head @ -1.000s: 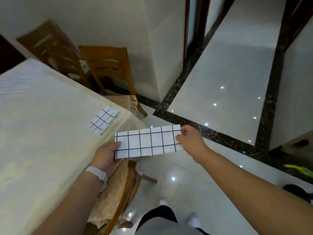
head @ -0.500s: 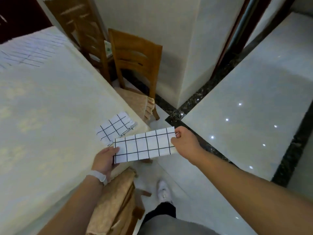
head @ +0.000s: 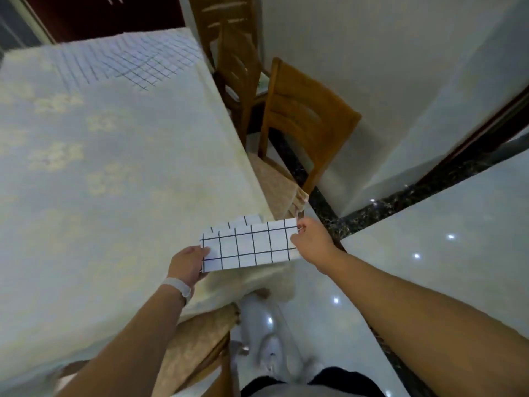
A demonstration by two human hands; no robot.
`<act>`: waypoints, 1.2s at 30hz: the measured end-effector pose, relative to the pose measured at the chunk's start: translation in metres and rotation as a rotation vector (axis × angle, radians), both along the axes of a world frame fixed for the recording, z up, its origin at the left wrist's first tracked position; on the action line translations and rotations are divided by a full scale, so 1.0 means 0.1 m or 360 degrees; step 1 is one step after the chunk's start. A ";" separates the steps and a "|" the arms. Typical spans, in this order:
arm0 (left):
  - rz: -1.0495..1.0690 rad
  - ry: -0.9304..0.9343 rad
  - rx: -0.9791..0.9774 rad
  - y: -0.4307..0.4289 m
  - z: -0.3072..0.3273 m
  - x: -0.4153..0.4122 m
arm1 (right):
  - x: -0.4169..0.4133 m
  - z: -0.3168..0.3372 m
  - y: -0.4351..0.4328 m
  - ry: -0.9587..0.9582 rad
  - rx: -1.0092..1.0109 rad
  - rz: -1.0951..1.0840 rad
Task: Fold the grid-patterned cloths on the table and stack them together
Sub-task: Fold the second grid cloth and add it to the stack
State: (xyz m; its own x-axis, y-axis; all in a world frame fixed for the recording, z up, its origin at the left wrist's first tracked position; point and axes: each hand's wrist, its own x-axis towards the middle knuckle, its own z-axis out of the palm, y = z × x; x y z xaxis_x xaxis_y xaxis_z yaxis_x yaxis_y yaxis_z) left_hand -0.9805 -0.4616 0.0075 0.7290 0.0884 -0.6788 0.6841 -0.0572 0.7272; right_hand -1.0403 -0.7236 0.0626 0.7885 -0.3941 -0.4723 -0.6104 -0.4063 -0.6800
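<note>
Grid cloth, folded into a strip, is held just below frame centre over the table corner. The left hand pinches 1 end and the right hand pinches the other. Just behind it a folded cloth lies on the table, and a spread cloth lies at upper left.

Tabletop room leftward; chair alongside right.

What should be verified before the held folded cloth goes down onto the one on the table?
1. Grip of left hand on held cloth: ok.
2. Pinch of right hand on its other end: ok.
3. Held cloth folded flat and taut: ok.
4. Folded cloth on the table located: ok, partly hidden.
5. Edges lined up with it: cannot tell.
6. All cloths folded: not ok, far cloth lies unfolded.
</note>
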 end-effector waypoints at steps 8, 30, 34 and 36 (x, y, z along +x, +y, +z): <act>-0.0029 0.0077 0.0410 0.01 -0.27 0.23 | 0.63 -0.48 -0.10 0.0118 0.0006 0.0208; 0.0066 0.0207 0.1125 -0.45 -0.05 0.18 | 1.22 -0.85 -0.69 0.0389 0.0413 0.0402; 0.0142 0.0124 0.1134 -0.44 0.17 0.10 | 1.40 -0.63 -0.77 0.0196 0.0270 0.0670; 0.0172 0.0042 0.1115 -0.42 0.32 0.05 | 1.51 -0.50 -0.73 0.0088 0.0198 0.0841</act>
